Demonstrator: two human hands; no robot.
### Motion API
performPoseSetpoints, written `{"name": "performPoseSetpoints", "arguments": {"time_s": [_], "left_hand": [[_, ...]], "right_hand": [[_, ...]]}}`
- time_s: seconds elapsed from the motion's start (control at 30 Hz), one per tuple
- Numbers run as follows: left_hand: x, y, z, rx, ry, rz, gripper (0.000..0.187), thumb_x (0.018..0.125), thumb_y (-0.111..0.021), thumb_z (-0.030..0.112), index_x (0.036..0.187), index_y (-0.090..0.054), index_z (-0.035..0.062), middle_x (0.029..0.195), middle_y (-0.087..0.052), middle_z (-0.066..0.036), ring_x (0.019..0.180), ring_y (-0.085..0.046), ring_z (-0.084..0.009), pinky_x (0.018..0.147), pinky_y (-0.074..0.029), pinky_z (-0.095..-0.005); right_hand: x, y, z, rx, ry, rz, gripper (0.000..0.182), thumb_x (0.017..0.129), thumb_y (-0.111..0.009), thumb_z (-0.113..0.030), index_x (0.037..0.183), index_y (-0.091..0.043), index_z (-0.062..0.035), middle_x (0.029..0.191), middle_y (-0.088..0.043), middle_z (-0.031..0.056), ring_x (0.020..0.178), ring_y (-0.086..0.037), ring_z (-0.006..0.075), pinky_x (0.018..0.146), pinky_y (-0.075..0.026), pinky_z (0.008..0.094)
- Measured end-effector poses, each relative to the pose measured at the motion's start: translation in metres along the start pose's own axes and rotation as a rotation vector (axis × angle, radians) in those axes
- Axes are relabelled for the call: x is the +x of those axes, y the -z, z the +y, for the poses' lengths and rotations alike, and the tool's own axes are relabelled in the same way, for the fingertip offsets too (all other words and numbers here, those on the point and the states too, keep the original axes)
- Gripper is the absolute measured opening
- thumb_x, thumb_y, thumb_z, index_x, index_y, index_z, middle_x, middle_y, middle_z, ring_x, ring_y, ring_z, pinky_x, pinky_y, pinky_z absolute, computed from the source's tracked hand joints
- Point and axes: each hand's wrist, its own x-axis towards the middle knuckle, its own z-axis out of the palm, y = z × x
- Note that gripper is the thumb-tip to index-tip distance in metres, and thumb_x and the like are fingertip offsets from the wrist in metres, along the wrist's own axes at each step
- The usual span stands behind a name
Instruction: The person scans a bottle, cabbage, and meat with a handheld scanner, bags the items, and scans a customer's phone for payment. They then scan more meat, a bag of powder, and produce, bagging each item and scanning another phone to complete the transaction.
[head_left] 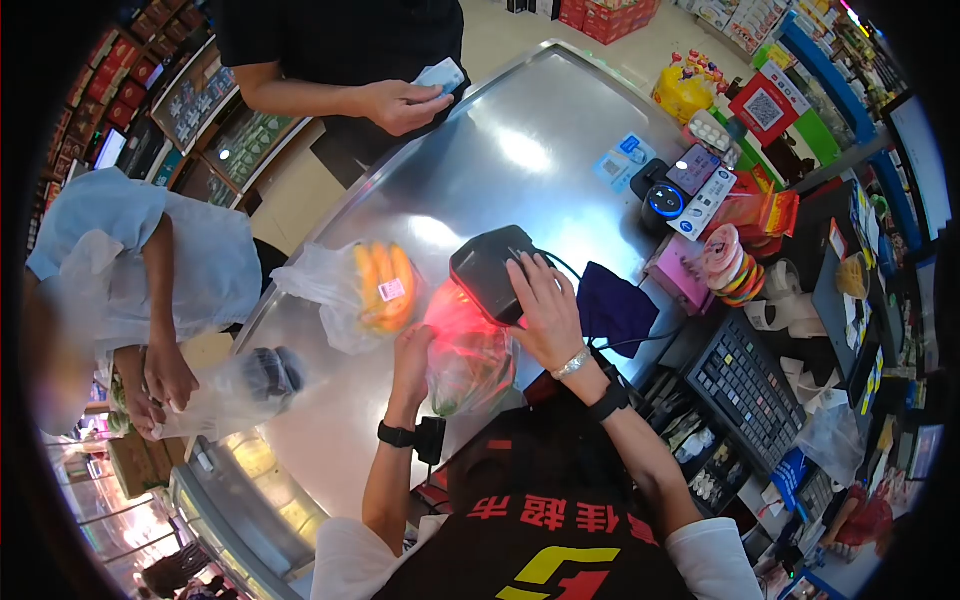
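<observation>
My right hand (548,312) is laid around the side of a black box-shaped barcode scanner (492,262), fingers on its casing. Red light from the scanner falls on a clear plastic bag (470,375) with green produce inside. My left hand (412,362) is closed on the upper left edge of this bag, just below the scanner. Left of the scanner lies another clear bag (340,300) holding orange-yellow fruit (382,280) with a white label (391,290) on it.
Across the metal counter (480,190), one person's hand (405,105) holds banknotes (440,76). Another person's hands (165,375) hold a plastic bag (235,395) with dark contents. A payment device (665,198), lollipops (728,265) and a keyboard (745,385) stand at the right.
</observation>
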Motion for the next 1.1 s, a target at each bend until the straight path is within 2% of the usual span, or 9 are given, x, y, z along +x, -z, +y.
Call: {"name": "performPoseSetpoints", "arguments": {"time_s": [0.23,0.33,0.43,0.6,0.73,0.9,0.93,1.0,1.1], "left_hand": [[0.010,0.018,-0.007,0.335,0.007,-0.058,0.016,0.082,-0.052,0.013,0.086,-0.061,0.0005,0.077,-0.061,-0.005,0.067,-0.056,-0.0125,0.062,-0.045,-0.0257],[0.016,0.029,-0.007,1.138,-0.155,-0.073,0.024,0.085,-0.051,0.017,0.097,-0.056,-0.0034,0.085,-0.062,-0.015,0.077,-0.060,-0.0310,0.068,-0.046,-0.0372],[0.017,0.022,-0.006,1.268,-0.589,0.042,0.038,0.088,-0.051,0.025,0.111,-0.051,-0.0056,0.103,-0.059,-0.020,0.097,-0.056,-0.0315,0.083,-0.043,-0.0383],[0.061,-0.033,-0.002,0.858,-0.856,0.029,0.050,0.087,-0.051,0.030,0.120,-0.042,-0.0072,0.114,-0.049,-0.028,0.112,-0.044,-0.0402,0.095,-0.034,-0.0433],[0.102,-0.045,-0.036,1.130,-0.871,0.041,0.051,0.083,-0.055,0.034,0.115,-0.048,-0.0048,0.112,-0.051,-0.027,0.107,-0.047,-0.0399,0.093,-0.036,-0.0442],[0.105,-0.040,-0.038,1.131,-0.844,0.036,0.041,0.079,-0.057,0.033,0.101,-0.056,-0.0019,0.100,-0.059,-0.021,0.097,-0.053,-0.0362,0.085,-0.042,-0.0425],[0.105,-0.038,-0.039,1.085,-0.844,0.031,0.039,0.081,-0.056,0.032,0.099,-0.057,-0.0027,0.098,-0.059,-0.022,0.093,-0.054,-0.0381,0.082,-0.043,-0.0438],[0.094,-0.039,-0.041,1.014,-0.852,0.051,0.042,0.083,-0.056,0.033,0.103,-0.057,-0.0048,0.100,-0.059,-0.024,0.094,-0.054,-0.0401,0.083,-0.043,-0.0448],[0.096,-0.034,-0.048,1.161,-0.833,0.074,0.046,0.086,-0.052,0.033,0.111,-0.052,-0.0059,0.111,-0.052,-0.028,0.106,-0.047,-0.0425,0.090,-0.037,-0.0481]], "right_hand": [[-0.026,0.012,0.016,0.266,-0.396,0.242,0.085,0.056,-0.077,-0.016,0.130,-0.036,0.0000,0.124,-0.048,0.0201,0.113,-0.048,0.0329,0.092,-0.038,0.0398],[-0.050,0.025,0.016,0.321,-0.553,0.226,0.086,0.056,-0.077,-0.017,0.130,-0.036,0.0007,0.123,-0.048,0.0202,0.112,-0.048,0.0339,0.093,-0.039,0.0397],[-0.074,0.025,0.008,0.303,-0.557,0.195,0.088,0.055,-0.078,-0.017,0.131,-0.035,0.0001,0.124,-0.047,0.0201,0.113,-0.047,0.0337,0.094,-0.037,0.0397],[-0.092,0.007,-0.023,0.205,-0.403,0.117,0.092,0.053,-0.077,-0.017,0.131,-0.034,0.0019,0.126,-0.044,0.0223,0.116,-0.043,0.0337,0.094,-0.035,0.0413],[-0.092,-0.014,-0.045,0.017,-0.263,0.061,0.090,0.053,-0.077,-0.017,0.131,-0.036,-0.0008,0.127,-0.044,0.0212,0.120,-0.041,0.0341,0.095,-0.033,0.0426],[-0.105,-0.023,-0.027,0.142,-0.459,0.226,0.090,0.053,-0.078,-0.016,0.131,-0.035,-0.0004,0.123,-0.047,0.0224,0.113,-0.046,0.0348,0.092,-0.037,0.0425],[-0.099,-0.008,-0.024,0.280,-0.539,0.218,0.086,0.056,-0.076,-0.019,0.128,-0.036,0.0029,0.116,-0.051,0.0251,0.103,-0.053,0.0364,0.084,-0.043,0.0426],[-0.098,0.007,-0.022,0.428,-0.829,0.200,0.090,0.058,-0.077,-0.026,0.130,-0.033,0.0036,0.120,-0.050,0.0249,0.110,-0.050,0.0373,0.092,-0.041,0.0387],[-0.109,-0.016,0.003,0.404,-0.705,0.389,0.091,0.060,-0.076,-0.028,0.133,-0.030,0.0011,0.129,-0.042,0.0250,0.120,-0.042,0.0348,0.099,-0.035,0.0367]]}}
